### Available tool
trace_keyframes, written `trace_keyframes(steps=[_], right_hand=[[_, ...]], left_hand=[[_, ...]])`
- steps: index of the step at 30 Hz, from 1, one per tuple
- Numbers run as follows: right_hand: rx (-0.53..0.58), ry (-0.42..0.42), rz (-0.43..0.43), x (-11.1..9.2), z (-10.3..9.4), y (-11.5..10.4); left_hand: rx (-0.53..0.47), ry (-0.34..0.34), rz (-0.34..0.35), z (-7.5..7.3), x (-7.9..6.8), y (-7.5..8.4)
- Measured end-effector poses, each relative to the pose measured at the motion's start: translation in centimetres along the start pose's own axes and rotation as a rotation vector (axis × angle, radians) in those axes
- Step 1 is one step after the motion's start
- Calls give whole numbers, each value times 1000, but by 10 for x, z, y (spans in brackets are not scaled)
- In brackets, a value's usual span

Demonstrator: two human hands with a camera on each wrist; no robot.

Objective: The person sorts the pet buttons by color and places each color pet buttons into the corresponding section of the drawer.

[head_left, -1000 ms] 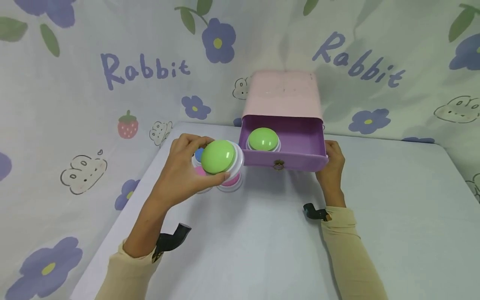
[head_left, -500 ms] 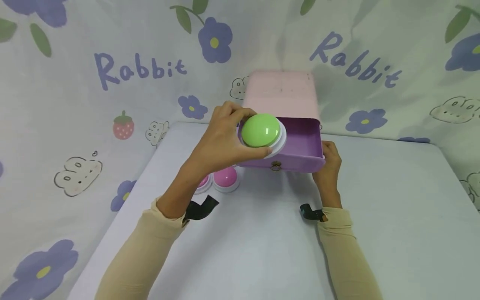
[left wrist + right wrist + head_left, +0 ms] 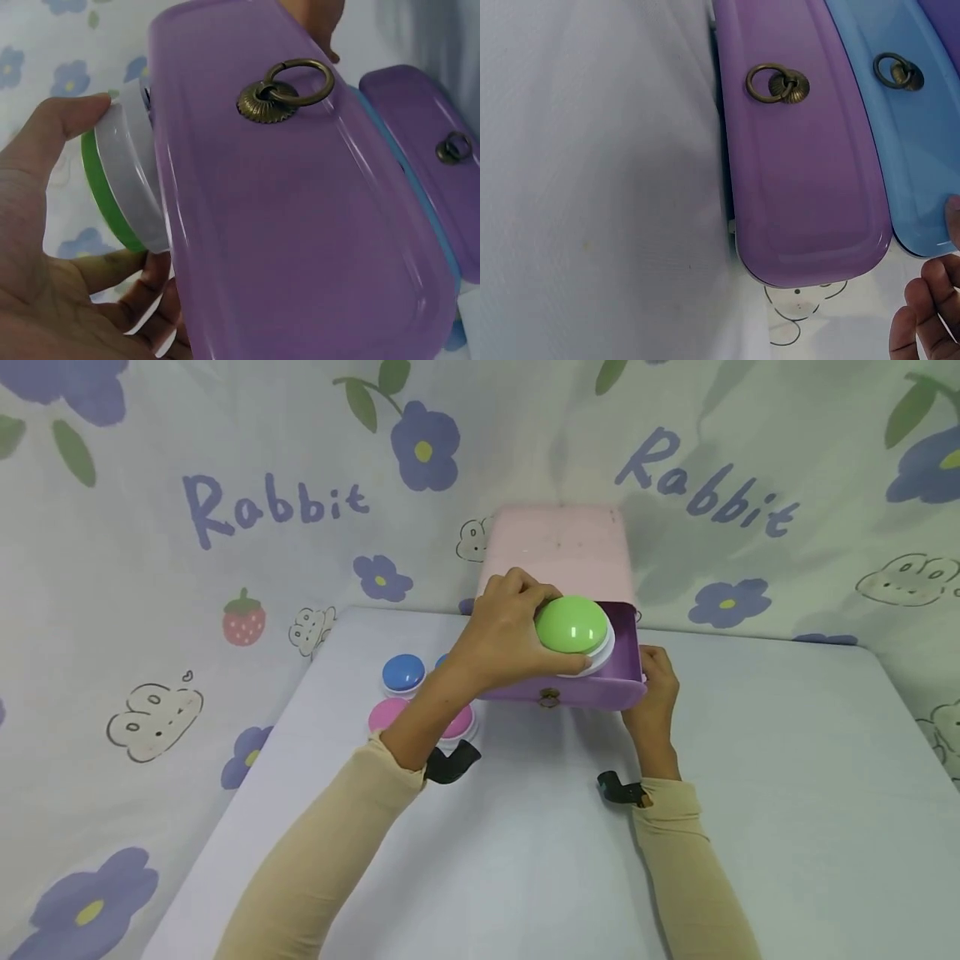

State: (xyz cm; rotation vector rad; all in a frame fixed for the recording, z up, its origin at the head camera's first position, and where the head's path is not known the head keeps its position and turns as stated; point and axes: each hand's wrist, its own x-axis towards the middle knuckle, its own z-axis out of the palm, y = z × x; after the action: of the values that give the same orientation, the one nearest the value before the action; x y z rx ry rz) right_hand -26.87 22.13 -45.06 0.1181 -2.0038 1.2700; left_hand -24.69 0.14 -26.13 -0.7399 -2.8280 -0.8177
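Observation:
My left hand point(image 3: 506, 635) grips a green domed push button point(image 3: 572, 625) by its white base, over the open top drawer. In the left wrist view the button's white base point(image 3: 135, 161) tilts at the edge of the purple drawer front point(image 3: 285, 217), thumb on one side and fingers on the other. My right hand point(image 3: 654, 706) is at the drawer's right side, near its front corner. In the right wrist view its fingers point(image 3: 922, 315) show beside the blue drawer front point(image 3: 911, 142), largely out of frame. The drawer's left part is hidden behind my left hand.
The pink-topped chest point(image 3: 555, 552) stands at the back against a printed cloth point(image 3: 300, 427). A blue push button point(image 3: 403, 672) and a pink one point(image 3: 387, 713) stand left of it, with others partly hidden by my left arm. A closed purple drawer point(image 3: 802, 187) sits lowest.
My left hand has carried the green push button rightward from over the other buttons to above the drawer's right part. The green button seen in the drawer is now hidden. My right hand stays put.

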Motion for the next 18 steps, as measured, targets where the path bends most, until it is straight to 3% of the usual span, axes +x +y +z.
trace_keyframes(steps=[10,13,18], right_hand=[[34,13,-11,-1,2,1],[33,25,-10,-1,3,0],[55,44,-30,1,0,-19]], left_hand=[[4,-21,21,8,10,4],[-86,55,56,10,4,2],[-286,256,128,13,-21,0]])
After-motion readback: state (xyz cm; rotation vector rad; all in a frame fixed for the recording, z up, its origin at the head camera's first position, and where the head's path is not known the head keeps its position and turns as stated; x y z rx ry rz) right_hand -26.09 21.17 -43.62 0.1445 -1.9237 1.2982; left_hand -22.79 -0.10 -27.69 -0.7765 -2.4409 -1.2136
